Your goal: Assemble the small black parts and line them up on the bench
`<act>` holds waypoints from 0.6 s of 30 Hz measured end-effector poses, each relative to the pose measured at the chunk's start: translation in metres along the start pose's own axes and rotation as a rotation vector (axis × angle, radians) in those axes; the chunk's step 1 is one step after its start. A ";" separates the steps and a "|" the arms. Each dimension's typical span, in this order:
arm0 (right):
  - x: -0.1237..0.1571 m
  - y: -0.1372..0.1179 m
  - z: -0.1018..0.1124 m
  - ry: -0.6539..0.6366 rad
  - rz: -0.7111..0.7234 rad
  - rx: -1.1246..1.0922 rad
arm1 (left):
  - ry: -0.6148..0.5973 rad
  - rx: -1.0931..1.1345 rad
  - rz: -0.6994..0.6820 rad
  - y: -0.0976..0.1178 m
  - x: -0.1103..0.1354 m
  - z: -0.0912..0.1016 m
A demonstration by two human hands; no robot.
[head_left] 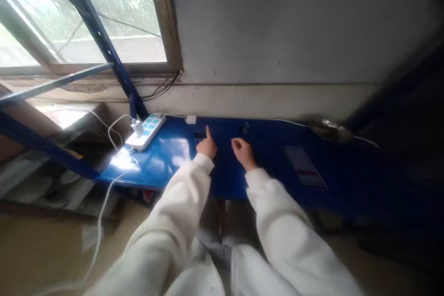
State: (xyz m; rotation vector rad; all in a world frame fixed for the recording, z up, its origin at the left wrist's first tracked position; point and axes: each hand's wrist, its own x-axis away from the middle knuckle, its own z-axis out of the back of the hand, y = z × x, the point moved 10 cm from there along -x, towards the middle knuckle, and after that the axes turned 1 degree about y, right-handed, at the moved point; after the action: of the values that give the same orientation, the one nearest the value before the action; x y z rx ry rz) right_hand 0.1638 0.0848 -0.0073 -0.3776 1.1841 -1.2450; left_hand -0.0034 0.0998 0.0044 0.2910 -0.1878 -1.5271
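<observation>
My left hand (pixel 207 147) is over the blue table (pixel 225 173), its index finger stretched toward the back and the others curled under. Just left of that finger lie small dark pieces (pixel 199 135), too blurred to name; whether the finger touches them I cannot tell. My right hand (pixel 244 151) hovers a short way to the right, thumb and fingers drawn together in a pinch. Anything between those fingertips is too small to make out. Behind it, a small dark cluster (pixel 244 127) sits near the table's back edge.
A white power strip (pixel 147 130) with a plugged-in charger (pixel 137 127) occupies the left end, its cable (pixel 100 222) hanging to the floor. A white adapter (pixel 191 120) stands at the back. To the right are a phone-like flat panel (pixel 305 167) and a shiny crumpled bag (pixel 328 129).
</observation>
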 end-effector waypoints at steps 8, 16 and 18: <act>-0.001 0.002 0.000 0.007 -0.012 -0.042 | 0.201 0.283 -0.088 -0.002 -0.013 0.013; 0.001 0.005 -0.009 -0.040 -0.089 -0.106 | -0.002 1.458 -0.020 -0.002 -0.005 -0.024; 0.000 -0.001 -0.010 -0.048 -0.102 -0.111 | -0.035 1.555 -0.056 0.001 -0.002 -0.026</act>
State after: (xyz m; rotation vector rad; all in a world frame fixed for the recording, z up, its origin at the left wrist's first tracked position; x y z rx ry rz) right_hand 0.1549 0.0877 -0.0106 -0.5534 1.2076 -1.2542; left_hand 0.0055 0.1038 -0.0193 1.4759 -1.3973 -1.1427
